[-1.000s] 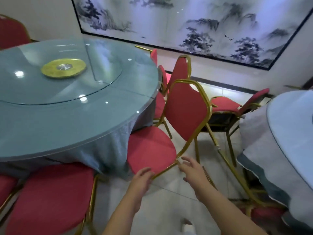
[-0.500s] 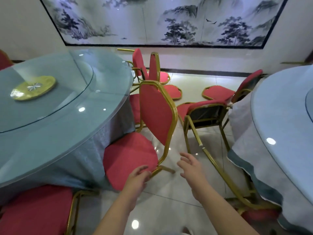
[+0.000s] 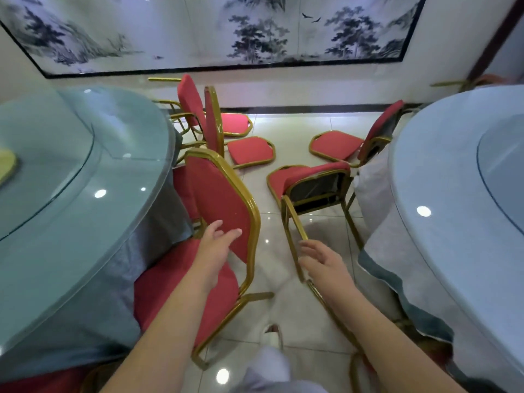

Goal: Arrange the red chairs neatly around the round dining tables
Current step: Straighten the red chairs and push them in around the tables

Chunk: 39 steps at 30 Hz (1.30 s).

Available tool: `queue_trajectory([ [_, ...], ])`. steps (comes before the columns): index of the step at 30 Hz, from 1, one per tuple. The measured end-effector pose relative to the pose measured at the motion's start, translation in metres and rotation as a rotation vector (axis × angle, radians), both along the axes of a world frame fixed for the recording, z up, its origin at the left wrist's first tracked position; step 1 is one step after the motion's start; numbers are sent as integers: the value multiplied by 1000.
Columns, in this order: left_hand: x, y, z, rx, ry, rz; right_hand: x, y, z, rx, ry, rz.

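A red chair with a gold frame (image 3: pixel 226 199) stands upright at the left round table (image 3: pixel 71 188), its seat partly under the blue cloth. My left hand (image 3: pixel 217 248) lies on the front of its backrest, fingers spread, holding nothing. My right hand (image 3: pixel 320 260) hovers open beside the gold leg (image 3: pixel 295 222) of a tipped red chair (image 3: pixel 309 177) that leans against the right round table (image 3: pixel 453 199). Whether it touches the leg I cannot tell. More red chairs lie on their backs further off: two by the left table (image 3: pixel 249 150) and one by the right table (image 3: pixel 337 144).
A tiled floor strip (image 3: pixel 283 131) runs between the two tables toward the wall with the large ink painting (image 3: pixel 226 32). My white shoe (image 3: pixel 272 336) stands on the floor between my arms. Another red seat (image 3: pixel 42 381) shows at the bottom left.
The view has swung right and down. My left hand rose from the seat's front edge to the backrest. My right hand moved right toward the tipped chair's leg.
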<state>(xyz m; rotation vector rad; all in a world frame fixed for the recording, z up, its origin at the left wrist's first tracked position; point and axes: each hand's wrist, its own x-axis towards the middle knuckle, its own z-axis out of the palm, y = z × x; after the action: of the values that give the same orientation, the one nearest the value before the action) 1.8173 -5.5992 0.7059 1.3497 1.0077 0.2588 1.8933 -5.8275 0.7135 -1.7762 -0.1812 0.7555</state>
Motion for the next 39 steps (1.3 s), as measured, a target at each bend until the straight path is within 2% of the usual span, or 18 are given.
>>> queue_trajectory([
  [5, 78, 52, 9, 63, 4, -17, 48, 14, 14, -12, -2, -22],
  [11, 151, 95, 13, 168, 61, 69, 78, 43, 11, -53, 34, -56],
  [17, 155, 101, -21, 174, 175, 49, 114, 71, 6, -91, 76, 23],
  [22, 162, 106, -12, 337, 191, -22, 161, 115, 4, -52, 83, 202],
  [27, 141, 87, -6, 383, 148, 7, 195, 151, -2, 4, 106, 361],
  [33, 78, 57, 2, 180, 198, 28, 196, 179, -10, 11, 165, 528],
  [39, -5, 19, 9, 72, 363, -7, 176, 198, -2, 53, 193, 722],
])
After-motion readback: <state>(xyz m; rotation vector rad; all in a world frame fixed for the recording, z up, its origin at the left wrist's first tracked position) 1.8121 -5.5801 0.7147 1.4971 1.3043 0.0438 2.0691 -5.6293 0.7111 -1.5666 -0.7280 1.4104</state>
